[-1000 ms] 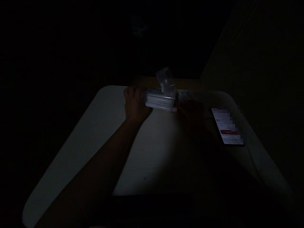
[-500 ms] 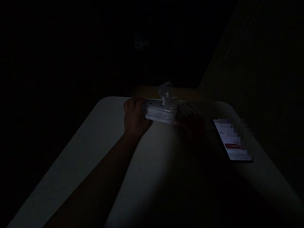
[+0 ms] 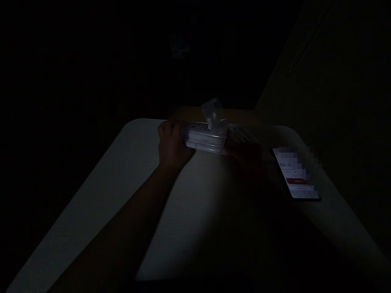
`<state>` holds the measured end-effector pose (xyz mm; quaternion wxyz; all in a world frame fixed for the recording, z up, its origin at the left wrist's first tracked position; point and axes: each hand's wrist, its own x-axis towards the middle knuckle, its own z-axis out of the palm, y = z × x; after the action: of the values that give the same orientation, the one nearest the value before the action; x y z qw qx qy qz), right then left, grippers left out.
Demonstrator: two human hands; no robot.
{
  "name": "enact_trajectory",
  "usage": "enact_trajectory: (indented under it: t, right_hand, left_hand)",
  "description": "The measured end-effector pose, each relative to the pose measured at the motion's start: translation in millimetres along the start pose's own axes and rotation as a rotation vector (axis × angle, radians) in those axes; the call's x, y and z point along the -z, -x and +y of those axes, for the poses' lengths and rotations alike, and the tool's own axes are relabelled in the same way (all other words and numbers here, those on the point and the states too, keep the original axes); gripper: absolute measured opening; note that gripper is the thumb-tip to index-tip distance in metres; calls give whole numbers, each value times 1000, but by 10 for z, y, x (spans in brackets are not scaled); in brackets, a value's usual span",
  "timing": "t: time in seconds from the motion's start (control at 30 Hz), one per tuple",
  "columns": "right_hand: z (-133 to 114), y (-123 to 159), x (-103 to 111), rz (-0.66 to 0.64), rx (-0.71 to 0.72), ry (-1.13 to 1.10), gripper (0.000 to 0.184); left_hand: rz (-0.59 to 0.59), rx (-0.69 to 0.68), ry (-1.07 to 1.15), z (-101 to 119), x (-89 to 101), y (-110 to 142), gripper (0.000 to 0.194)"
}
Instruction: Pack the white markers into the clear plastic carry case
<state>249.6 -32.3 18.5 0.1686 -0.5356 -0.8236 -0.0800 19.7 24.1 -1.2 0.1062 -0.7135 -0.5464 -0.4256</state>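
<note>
A clear plastic case [image 3: 203, 140] lies near the far edge of the table, with long white sticks, possibly pens or markers, inside. Its transparent end flap [image 3: 213, 114] stands up, open. My left hand [image 3: 172, 144] wraps its fingers round the case's left end. Deep shadow covers my right hand [image 3: 246, 156], which is by the open right end; its fingers are too dark to make out. Just beyond it, several slim pale sticks [image 3: 242, 134] show faintly, and I cannot tell whether they are held or lying on the table.
A lit phone [image 3: 301, 183] showing a timer and a red button lies on the right side of the white table [image 3: 122, 171]. A wall or panel [image 3: 330, 81] rises on the right. The room beyond the table is nearly black.
The whole view has shifted slightly, so the table, case and phone appear a little higher. Both hands keep their places at the case.
</note>
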Motion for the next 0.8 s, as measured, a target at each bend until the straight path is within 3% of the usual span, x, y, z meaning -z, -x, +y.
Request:
enact_trajectory:
  t: [0.2,0.43,0.6,0.8]
  right_hand:
    - [-61,58,1,111,-6,41,38]
    - [-13,19,50,-26,-26,41,37]
    - [-21,13,106,20,-64,36,40]
    - [-75,-32,39,-39,6,-57,36]
  left_hand:
    - [-17,26,5,17,11,4,54]
    - [-26,29,0,1,1,3,55]
    - [-40,24,21,-28,-15,2,59]
    - [-32,41,52,-19,-21,3,59]
